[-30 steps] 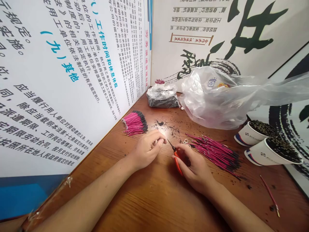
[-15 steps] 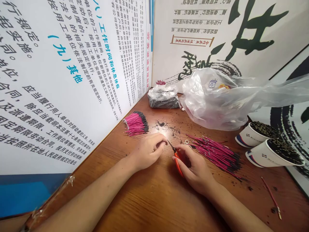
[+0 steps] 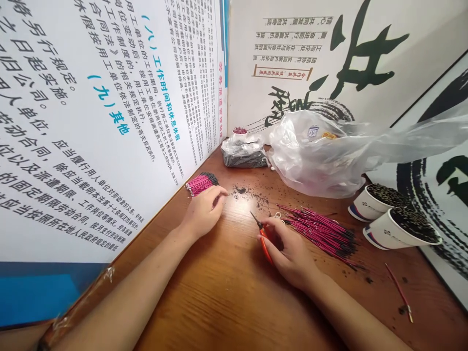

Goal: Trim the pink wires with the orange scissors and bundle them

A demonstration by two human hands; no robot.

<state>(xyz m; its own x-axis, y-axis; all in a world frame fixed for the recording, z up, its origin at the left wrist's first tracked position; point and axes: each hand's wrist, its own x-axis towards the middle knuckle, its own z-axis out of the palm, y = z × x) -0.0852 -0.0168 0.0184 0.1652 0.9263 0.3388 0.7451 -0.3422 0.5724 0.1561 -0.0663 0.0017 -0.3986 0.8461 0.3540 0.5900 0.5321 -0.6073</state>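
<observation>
My right hand (image 3: pixel 292 251) is closed around a pair of orange-handled snips (image 3: pixel 265 243), their thin dark tip pointing up and left over the table. To its right lies a loose bundle of pink wires with black ends (image 3: pixel 321 234). My left hand (image 3: pixel 205 209) has curled fingers, thumb and forefinger close together; whatever may be between them cannot be made out. It sits just in front of a neater bundle of pink, black-ended wires (image 3: pixel 201 184) and partly covers it.
Two paper cups (image 3: pixel 380 231) of small black pieces stand at the right. A clear plastic bag (image 3: pixel 318 156), a smaller bag of black pieces (image 3: pixel 243 152) and a small pink-filled cup (image 3: pixel 240 131) are at the back. Black crumbs and a single wire (image 3: pixel 398 292) lie on the table.
My left hand has moved left and away from the tip of the snips, toward the left wire bundle. My right hand keeps its hold on the snips. The view has shifted slightly.
</observation>
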